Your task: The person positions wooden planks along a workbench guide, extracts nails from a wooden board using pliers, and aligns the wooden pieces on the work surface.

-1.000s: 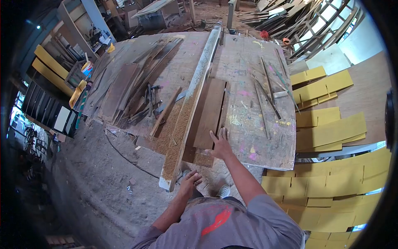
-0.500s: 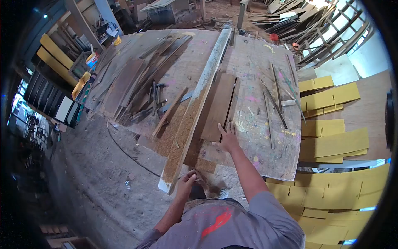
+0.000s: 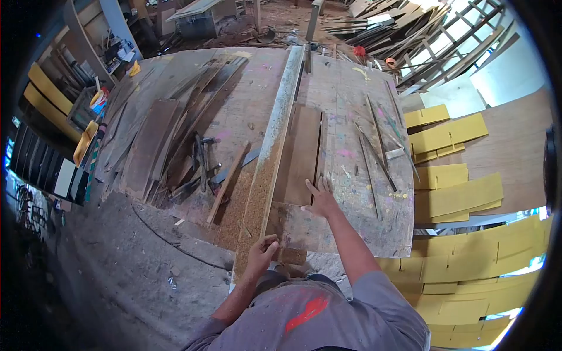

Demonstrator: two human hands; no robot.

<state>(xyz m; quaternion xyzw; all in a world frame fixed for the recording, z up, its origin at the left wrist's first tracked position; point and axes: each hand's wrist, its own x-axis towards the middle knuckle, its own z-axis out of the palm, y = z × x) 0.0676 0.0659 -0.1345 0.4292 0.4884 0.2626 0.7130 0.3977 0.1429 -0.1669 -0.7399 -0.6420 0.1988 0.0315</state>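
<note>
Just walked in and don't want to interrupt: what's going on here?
A person is at a worktable, right hand spread at the near right corner of a flat brown board. The left hand, fingers curled, is beside a long beam strewn with sawdust; whether it touches is unclear. Thin wood strips lie to the right.

Right hand (image 3: 321, 200) splayed (further forward); left hand (image 3: 263, 255) loosely curled

On the table (image 3: 345, 234), the beam (image 3: 266, 167) lies right of the hammer (image 3: 202, 167) and left of the board (image 3: 300, 155).
</note>
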